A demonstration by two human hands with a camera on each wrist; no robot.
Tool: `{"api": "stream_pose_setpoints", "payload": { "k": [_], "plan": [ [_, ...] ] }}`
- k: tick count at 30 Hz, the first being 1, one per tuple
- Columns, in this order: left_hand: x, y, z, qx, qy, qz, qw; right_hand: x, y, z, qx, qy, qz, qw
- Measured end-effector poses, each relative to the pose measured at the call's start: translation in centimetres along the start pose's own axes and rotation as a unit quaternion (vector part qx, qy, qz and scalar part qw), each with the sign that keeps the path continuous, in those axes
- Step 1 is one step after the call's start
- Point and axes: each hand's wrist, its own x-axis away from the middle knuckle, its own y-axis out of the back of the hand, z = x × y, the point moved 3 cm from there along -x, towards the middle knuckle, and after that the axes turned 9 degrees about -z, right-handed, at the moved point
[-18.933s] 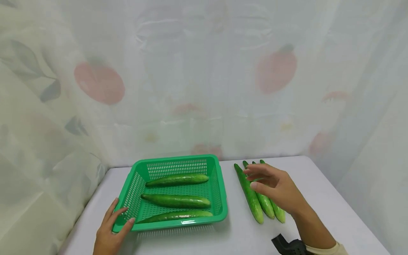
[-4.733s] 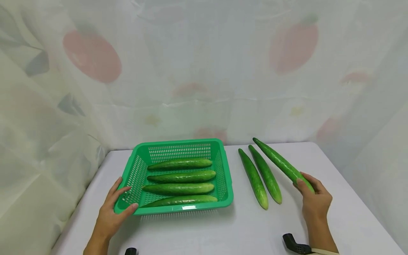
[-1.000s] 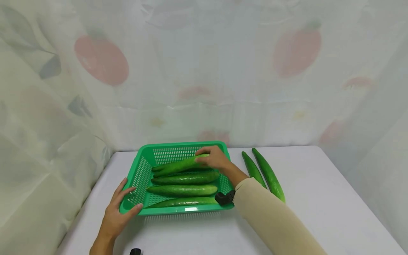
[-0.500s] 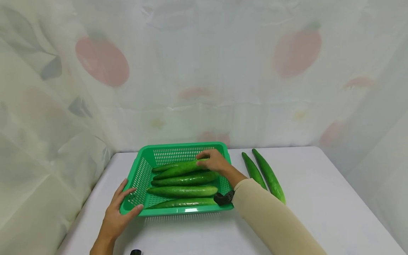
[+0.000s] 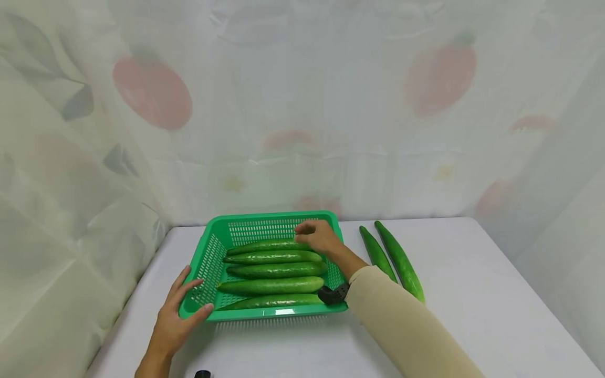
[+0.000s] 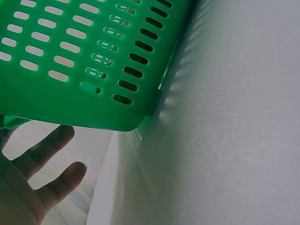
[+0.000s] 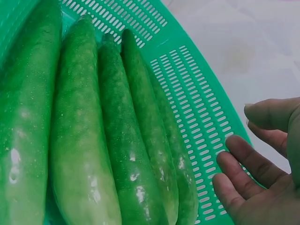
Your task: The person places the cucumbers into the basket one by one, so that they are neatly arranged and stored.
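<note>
Several cucumbers [image 5: 276,270] lie side by side in a green plastic basket [image 5: 276,313]. Over the basket's back right part is my right hand [image 5: 317,237], holding nothing. The right wrist view has this hand [image 7: 262,183] beside the row of cucumbers [image 7: 126,159], thumb and fingers apart. My left hand [image 5: 172,320] rests at the basket's front left corner, fingers spread over the left rim and thumb at the front rim. From the left wrist view, its fingers [image 6: 51,145] look straight and spread by the basket corner [image 6: 126,117].
To the right of the basket, two more cucumbers [image 5: 400,262] lie on the white table [image 5: 472,294], one partly hidden behind the right sleeve [image 5: 402,320]. A patterned curtain [image 5: 302,105] hangs behind the table.
The cucumber in my right hand has been laid down in the basket, in line with the others, and let go. That hand has risen slightly off it. My left hand stays put.
</note>
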Motion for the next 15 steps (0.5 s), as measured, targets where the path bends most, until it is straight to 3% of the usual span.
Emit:
{"api": "stream_pose_setpoints", "payload": {
  "k": [9, 15],
  "plan": [
    [0.1, -0.1, 0.2, -0.002, 0.003, 0.000, 1.0000, 0.6, 0.9, 1.1, -0.065, 0.014, 0.003, 0.9977],
    [0.0, -0.1, 0.2, -0.005, 0.003, -0.003, 1.0000, 1.4, 1.7, 2.5, -0.071, 0.029, 0.010, 0.9970]
  ]
}}
